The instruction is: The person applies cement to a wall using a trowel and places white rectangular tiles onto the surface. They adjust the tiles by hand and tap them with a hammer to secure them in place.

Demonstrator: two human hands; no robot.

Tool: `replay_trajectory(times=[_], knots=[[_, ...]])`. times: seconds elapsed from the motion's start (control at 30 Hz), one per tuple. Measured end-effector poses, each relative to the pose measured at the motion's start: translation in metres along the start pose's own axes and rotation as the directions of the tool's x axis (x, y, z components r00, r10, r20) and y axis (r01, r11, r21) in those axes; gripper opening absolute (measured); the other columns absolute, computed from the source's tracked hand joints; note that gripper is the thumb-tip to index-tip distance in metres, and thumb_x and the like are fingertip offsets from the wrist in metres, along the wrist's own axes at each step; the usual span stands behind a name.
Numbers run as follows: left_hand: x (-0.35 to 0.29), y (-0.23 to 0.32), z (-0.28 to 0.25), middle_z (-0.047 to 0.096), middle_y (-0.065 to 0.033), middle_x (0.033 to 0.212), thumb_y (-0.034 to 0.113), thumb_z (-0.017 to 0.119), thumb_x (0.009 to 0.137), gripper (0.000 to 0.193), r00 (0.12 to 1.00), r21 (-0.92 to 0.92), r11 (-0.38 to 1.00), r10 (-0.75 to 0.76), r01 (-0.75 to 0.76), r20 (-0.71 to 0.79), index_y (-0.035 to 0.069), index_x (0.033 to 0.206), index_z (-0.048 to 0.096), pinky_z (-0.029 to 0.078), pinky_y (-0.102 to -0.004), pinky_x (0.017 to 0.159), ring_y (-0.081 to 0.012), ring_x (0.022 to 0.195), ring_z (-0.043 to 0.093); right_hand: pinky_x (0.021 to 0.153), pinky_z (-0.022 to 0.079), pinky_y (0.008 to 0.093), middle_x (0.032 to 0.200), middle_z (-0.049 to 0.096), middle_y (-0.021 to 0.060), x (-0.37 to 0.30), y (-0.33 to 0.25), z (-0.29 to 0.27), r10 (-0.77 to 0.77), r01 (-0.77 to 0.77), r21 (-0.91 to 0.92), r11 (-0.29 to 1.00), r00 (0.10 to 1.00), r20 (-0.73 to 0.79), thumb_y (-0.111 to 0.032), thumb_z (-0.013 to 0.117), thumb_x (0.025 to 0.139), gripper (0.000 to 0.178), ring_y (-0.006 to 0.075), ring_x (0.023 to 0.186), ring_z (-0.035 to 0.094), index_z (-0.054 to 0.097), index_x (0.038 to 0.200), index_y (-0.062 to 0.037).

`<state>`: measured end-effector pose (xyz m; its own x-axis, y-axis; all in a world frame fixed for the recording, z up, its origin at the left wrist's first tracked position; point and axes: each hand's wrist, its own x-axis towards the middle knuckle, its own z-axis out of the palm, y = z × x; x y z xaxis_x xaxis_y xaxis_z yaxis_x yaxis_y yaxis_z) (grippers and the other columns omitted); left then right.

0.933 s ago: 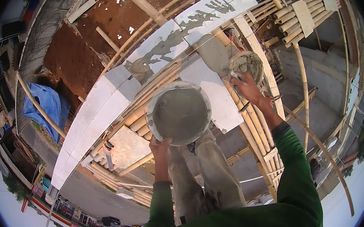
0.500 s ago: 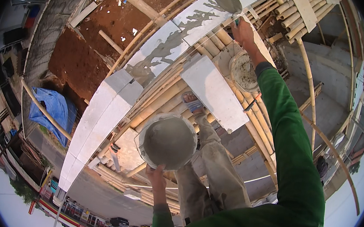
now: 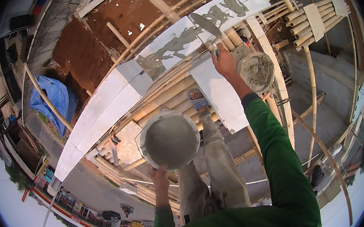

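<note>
My right hand [image 3: 225,65] is closed round the handle of a trowel [image 3: 206,24]. Its mortar-coated blade lies over the top of a white block wall [image 3: 103,110]. A ragged layer of wet grey mortar [image 3: 171,47] runs along that top, with bare white patches at its edges. Lower down, my left hand [image 3: 159,179] grips the near rim of a bucket [image 3: 143,142] filled with smooth grey mortar [image 3: 170,141]. A loose white block [image 3: 223,97] lies on the bamboo between the bucket and my right forearm.
A second, crusted bucket [image 3: 270,80] stands right of my right hand. My sandalled foot [image 3: 197,98] rests on bamboo poles [image 3: 166,96], with drops through the gaps. A handsaw [image 3: 114,144] lies on a board at left. Beyond the wall are red soil [image 3: 78,53] and a blue tarp [image 3: 54,101].
My right hand has drawn the trowel left and nearer along the wall. Mortar shows on the farther block where the blade was. My left hand still holds the bucket.
</note>
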<state>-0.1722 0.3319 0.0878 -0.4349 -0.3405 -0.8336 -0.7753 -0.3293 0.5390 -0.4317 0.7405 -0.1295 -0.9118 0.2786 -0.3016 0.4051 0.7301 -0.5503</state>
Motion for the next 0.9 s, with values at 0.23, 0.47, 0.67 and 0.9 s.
replay_trajectory(times=[0.23, 0.47, 0.67, 0.9], knots=[[-0.001, 0.001, 0.008, 0.069, -0.0066, 0.11, -0.007, 0.065, 0.08, 0.046, 0.999, 0.045, 0.998, 0.035, -0.037, 0.033, 0.002, 0.124, 0.063, 0.057, -0.0311, 0.083, -0.0171, 0.096, 0.068, 0.075, 0.054, 0.0589, 0.094, 0.069, 0.0319, -0.029, -0.046, 0.033, 0.026, -0.024, -0.026, 0.999, 0.995, 0.1, -0.024, 0.059, 0.1, 0.029, 0.0514, 0.084, 0.068, 0.049, 0.116, -0.0013], [-0.001, -0.003, 0.007, 0.07, -0.0102, 0.119, -0.007, 0.068, 0.081, 0.047, 0.997, 0.064, 0.997, 0.049, -0.052, 0.055, -0.005, 0.127, 0.062, 0.053, -0.0341, 0.096, -0.0197, 0.105, 0.067, 0.076, 0.055, 0.055, 0.08, 0.067, 0.03, -0.072, -0.122, 0.094, -0.117, 0.039, 0.328, 0.944, 0.968, 0.223, -0.031, 0.064, 0.099, 0.038, 0.0509, 0.083, 0.067, 0.062, 0.106, 0.0056], [-0.008, -0.006, -0.005, 0.07, -0.0087, 0.116, -0.008, 0.067, 0.08, 0.046, 0.999, 0.113, 0.994, 0.005, -0.009, 0.035, -0.002, 0.126, 0.063, 0.054, -0.0322, 0.091, -0.0184, 0.102, 0.068, 0.085, 0.054, 0.0548, 0.091, 0.069, 0.0307, -0.053, -0.101, 0.089, 0.093, -0.139, 0.2, 0.97, 0.97, 0.223, -0.032, 0.063, 0.097, 0.036, 0.0504, 0.092, 0.066, 0.064, 0.105, 0.0038], [-0.009, -0.01, -0.006, 0.07, -0.0058, 0.11, -0.008, 0.066, 0.079, 0.046, 1.0, 0.123, 0.992, -0.004, 0.005, -0.009, 0.004, 0.123, 0.065, 0.057, -0.0311, 0.08, -0.0177, 0.093, 0.069, 0.093, 0.054, 0.0529, 0.11, 0.071, 0.0308, 0.03, 0.011, -0.018, 0.148, -0.149, 0.004, 0.989, 0.984, 0.1, -0.042, 0.061, 0.098, 0.053, 0.0482, 0.105, 0.068, 0.065, 0.122, 0.0042]])
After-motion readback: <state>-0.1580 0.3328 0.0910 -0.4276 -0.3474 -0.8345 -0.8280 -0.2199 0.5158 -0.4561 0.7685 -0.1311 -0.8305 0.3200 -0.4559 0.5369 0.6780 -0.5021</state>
